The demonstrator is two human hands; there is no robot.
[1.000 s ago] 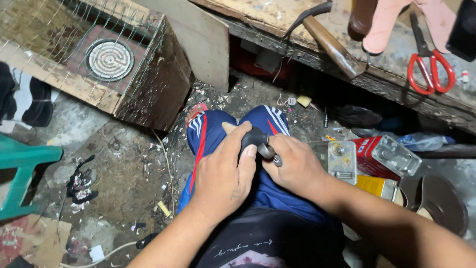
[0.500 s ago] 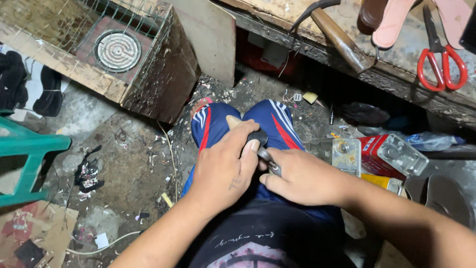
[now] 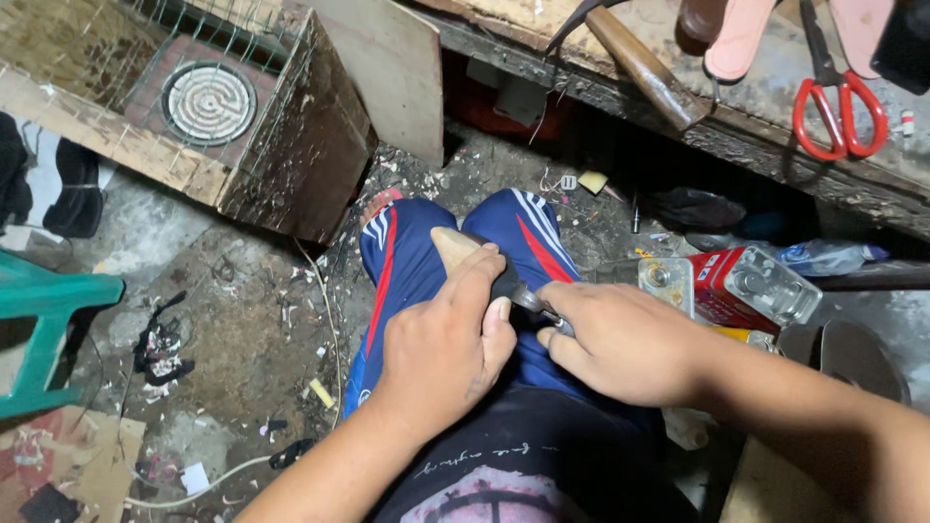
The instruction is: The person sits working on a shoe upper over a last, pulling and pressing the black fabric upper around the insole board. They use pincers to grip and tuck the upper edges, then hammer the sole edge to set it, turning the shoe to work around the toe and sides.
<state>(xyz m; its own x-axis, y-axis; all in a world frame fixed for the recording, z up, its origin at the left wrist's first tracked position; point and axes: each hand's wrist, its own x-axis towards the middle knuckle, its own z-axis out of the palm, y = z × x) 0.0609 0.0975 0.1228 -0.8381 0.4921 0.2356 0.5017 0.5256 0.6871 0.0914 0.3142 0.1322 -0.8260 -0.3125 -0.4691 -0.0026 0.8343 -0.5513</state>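
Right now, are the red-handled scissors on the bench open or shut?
Shut: the red-handled scissors lie on the bench with both loops side by side and blades together.

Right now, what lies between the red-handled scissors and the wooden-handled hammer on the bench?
In the head view, a pink shoe sole lies between the scissors and hammer.

Left hand [image 3: 441, 344] grips shoe heel [image 3: 453, 248]; right hand [image 3: 620, 339] holds blade [image 3: 542, 308].

Dim, warm light from above — sharp centre, dark shadowed edges.
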